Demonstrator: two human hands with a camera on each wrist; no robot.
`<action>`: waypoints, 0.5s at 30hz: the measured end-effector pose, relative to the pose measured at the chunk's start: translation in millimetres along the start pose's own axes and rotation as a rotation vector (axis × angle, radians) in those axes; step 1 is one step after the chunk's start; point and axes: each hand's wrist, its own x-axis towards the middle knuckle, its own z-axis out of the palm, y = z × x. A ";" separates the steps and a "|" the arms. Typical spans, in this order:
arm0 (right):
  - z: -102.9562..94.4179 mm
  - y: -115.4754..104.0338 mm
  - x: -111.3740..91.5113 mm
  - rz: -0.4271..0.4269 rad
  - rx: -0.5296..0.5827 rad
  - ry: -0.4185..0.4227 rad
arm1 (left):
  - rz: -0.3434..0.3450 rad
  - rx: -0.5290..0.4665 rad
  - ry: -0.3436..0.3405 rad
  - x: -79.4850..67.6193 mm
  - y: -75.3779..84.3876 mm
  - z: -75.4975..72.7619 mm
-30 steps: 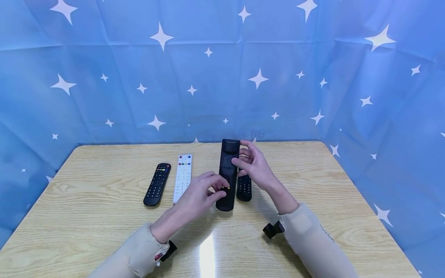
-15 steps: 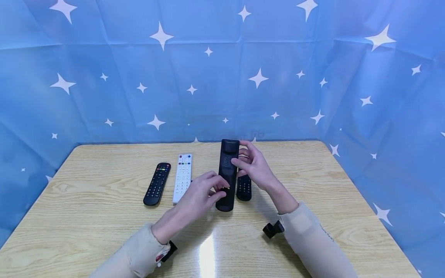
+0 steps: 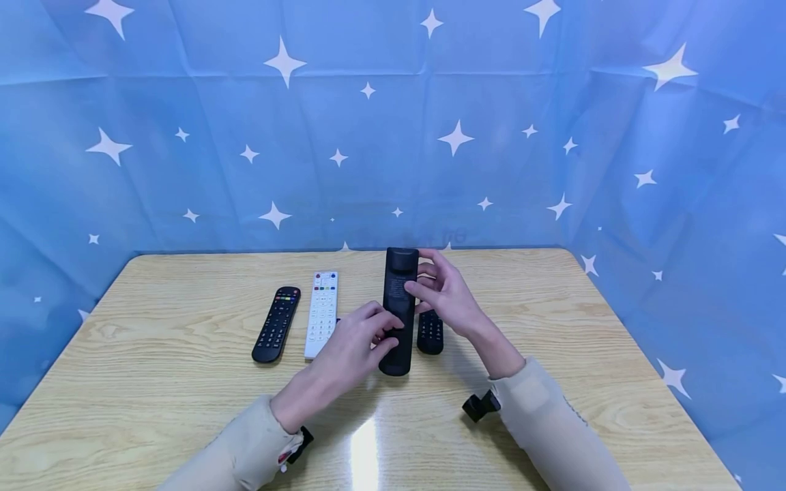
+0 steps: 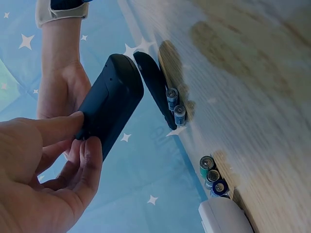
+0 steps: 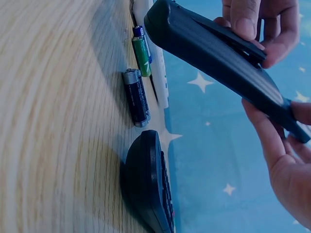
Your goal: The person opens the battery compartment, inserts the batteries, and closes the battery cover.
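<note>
A black remote control [image 3: 396,354] is held back side up above the table, its printed label facing the head camera. My right hand [image 3: 447,293] grips its far end, thumb on the back and fingers at the side. Lower on the back, my left hand [image 3: 356,337] pinches the battery cover [image 5: 228,39] between thumb and fingers. In the right wrist view this cover sits tilted, with a dark gap between it and the remote's body. Whatever lies inside the compartment is hidden.
On the wooden table [image 3: 184,409] lie a black remote [image 3: 276,326], a white remote [image 3: 322,314] and another black remote [image 3: 430,334] partly behind the hands. Blue-silver batteries [image 5: 136,99] and a green battery [image 5: 141,56] lie between them. A starry blue curtain [image 3: 393,136] stands behind.
The held remote has shifted slightly left with both hands. A yellow spot by my left fingertips, visible earlier, no longer shows. The remotes on the table have stayed put.
</note>
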 end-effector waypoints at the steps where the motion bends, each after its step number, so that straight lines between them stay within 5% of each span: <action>1: 0.2 0.4 0.3 0.001 0.001 0.000 | -0.002 0.000 0.003 -0.1 0.0 -0.2; 10: 1.2 1.4 0.6 -0.004 0.001 0.000 | -0.086 0.041 0.026 0.6 1.6 -2.1; 15: 2.1 1.2 1.0 -0.004 0.010 0.007 | -0.223 -0.006 0.035 2.4 2.5 -3.0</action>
